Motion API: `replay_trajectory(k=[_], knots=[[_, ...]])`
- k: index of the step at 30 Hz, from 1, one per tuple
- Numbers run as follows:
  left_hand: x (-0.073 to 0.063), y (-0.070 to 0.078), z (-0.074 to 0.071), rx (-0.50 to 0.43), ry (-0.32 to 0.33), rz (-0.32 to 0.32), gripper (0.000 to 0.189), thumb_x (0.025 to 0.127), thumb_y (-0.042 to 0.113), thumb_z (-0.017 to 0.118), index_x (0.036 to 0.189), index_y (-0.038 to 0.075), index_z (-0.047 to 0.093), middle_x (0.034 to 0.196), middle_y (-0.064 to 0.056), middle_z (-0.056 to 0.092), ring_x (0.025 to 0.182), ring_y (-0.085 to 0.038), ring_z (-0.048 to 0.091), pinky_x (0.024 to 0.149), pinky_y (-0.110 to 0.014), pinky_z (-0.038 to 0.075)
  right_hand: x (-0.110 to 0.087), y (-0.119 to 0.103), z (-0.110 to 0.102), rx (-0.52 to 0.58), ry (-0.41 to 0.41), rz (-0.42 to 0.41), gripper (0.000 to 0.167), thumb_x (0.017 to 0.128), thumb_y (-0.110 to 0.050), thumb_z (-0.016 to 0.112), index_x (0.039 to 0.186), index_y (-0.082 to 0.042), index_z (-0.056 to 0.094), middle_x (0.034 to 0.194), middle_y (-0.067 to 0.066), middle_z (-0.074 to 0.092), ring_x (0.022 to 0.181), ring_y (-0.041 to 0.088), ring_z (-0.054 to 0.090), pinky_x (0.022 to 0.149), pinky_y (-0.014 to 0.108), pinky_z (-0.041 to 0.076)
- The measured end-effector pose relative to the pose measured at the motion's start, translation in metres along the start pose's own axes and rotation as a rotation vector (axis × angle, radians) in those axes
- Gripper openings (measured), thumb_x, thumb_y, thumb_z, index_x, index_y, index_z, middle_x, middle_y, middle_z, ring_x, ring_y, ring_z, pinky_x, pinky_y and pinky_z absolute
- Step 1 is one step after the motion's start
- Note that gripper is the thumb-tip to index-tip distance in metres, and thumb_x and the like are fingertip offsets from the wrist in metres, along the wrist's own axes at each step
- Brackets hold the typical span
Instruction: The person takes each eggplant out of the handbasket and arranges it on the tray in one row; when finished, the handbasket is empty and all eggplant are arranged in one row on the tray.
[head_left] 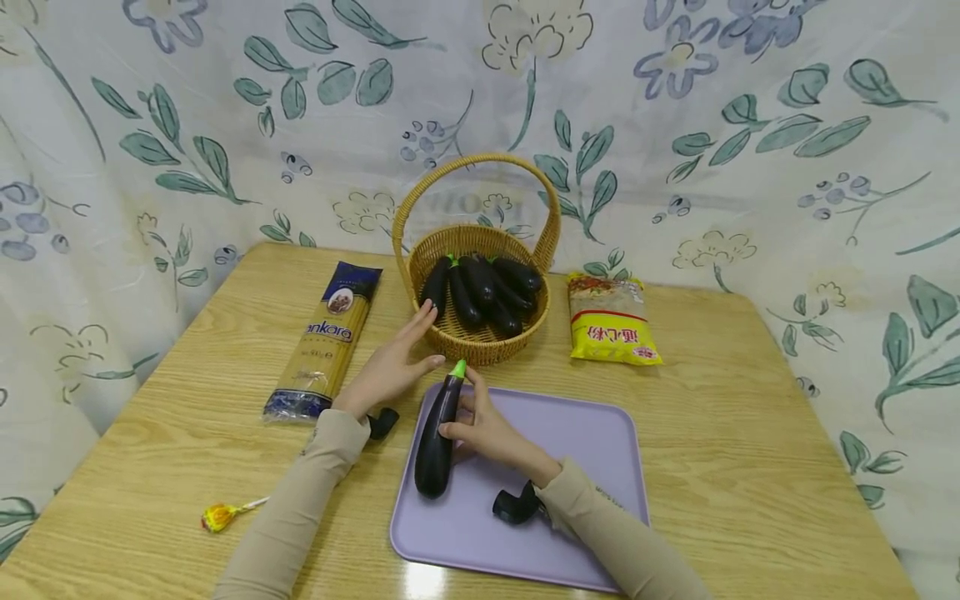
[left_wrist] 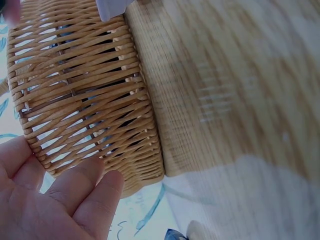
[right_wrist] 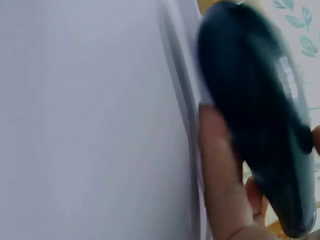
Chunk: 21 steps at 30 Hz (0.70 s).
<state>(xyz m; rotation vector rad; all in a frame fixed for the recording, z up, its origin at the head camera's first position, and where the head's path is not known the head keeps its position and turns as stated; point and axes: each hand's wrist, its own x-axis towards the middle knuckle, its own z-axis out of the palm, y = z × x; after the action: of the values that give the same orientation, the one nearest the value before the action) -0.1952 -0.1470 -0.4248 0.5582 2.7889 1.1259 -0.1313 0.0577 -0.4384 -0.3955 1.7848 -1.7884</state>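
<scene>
An eggplant (head_left: 435,450) with a bright green stem end is held by my right hand (head_left: 487,429), thumb on one side and fingers on the other. It slants over the left part of a lilac tray (head_left: 592,492); the right wrist view shows the glossy eggplant (right_wrist: 255,95) close up, above the tray surface. My left hand (head_left: 386,375) reaches to the near left side of a wicker basket (head_left: 480,354), its fingertips at the rim and its thumb spread away. Several more eggplants (head_left: 476,283) lie in the basket. In the left wrist view the fingers lie against the woven side (left_wrist: 85,100).
A pack of spaghetti (head_left: 322,342) lies left of the basket. To its right is a yellow bag of dry noodles (head_left: 611,321). A lollipop (head_left: 221,517) lies at the front left. Behind the wooden table (head_left: 735,433) hangs a floral curtain (head_left: 660,142).
</scene>
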Motion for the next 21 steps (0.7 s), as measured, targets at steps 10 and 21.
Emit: replay_trajectory(k=[10, 21], knots=[[-0.0009, 0.0009, -0.0006, 0.016, 0.002, 0.019, 0.077, 0.096, 0.045, 0.056, 0.157, 0.028, 0.012, 0.165, 0.007, 0.002, 0.145, -0.04, 0.027, 0.109, -0.066, 0.032, 0.0002, 0.0071, 0.007, 0.043, -0.001, 0.024, 0.085, 0.089, -0.004, 0.059, 0.15, -0.019, 0.002, 0.134, 0.03, 0.044, 0.095, 0.025, 0.065, 0.064, 0.046, 0.061], [-0.0018, 0.0024, -0.0013, 0.017, 0.006, 0.018, 0.077, 0.096, 0.043, 0.057, 0.157, 0.023, 0.014, 0.165, 0.004, 0.003, 0.144, -0.041, 0.028, 0.108, -0.066, 0.033, -0.0025, 0.0038, 0.0034, -0.041, -0.015, 0.073, 0.086, 0.092, -0.011, 0.062, 0.153, -0.015, 0.002, 0.119, 0.025, 0.054, 0.09, 0.022, 0.067, 0.061, 0.046, 0.061]])
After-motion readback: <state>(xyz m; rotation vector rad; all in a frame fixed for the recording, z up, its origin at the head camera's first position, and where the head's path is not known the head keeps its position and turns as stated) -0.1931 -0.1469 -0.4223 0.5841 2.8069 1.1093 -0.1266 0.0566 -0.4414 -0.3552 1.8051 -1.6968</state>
